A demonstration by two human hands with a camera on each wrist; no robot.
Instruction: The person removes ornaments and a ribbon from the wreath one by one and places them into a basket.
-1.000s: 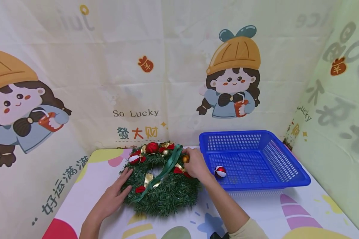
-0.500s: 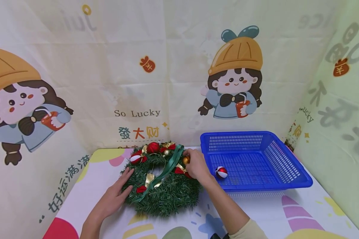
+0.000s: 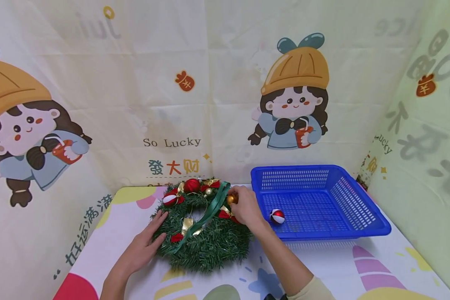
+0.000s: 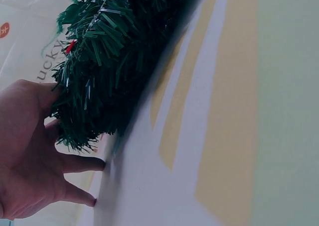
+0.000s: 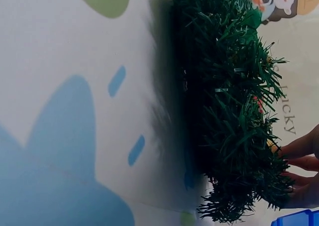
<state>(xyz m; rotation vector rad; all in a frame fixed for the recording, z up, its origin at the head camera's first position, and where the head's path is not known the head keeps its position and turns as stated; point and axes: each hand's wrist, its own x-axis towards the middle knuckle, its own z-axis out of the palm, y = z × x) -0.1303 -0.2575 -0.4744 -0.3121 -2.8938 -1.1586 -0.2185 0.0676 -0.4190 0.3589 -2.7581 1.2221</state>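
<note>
A green Christmas wreath (image 3: 206, 254) lies on the table, trimmed with red bows, baubles and a dark green ribbon (image 3: 210, 214) across its middle. My left hand (image 3: 140, 248) rests against its left side with fingers spread; in the left wrist view two fingertips of that hand (image 4: 30, 156) touch the table beside the needles. At the wreath's upper right, my right hand (image 3: 245, 206) pinches a gold bauble (image 3: 232, 199). From the right wrist, the wreath (image 5: 224, 96) covers much of that hand's (image 5: 301, 178) fingertips.
To the right stands a blue plastic basket (image 3: 360, 233) with slotted walls, close to the right forearm. A red-and-white bauble (image 3: 277, 216) lies inside its near left corner. Printed cloth walls (image 3: 225, 104) rise behind and beside the patterned table (image 3: 307, 275).
The gold bauble has shifted very slightly to the left in my right fingers. My left hand stays in place on the wreath. The head view has moved a little.
</note>
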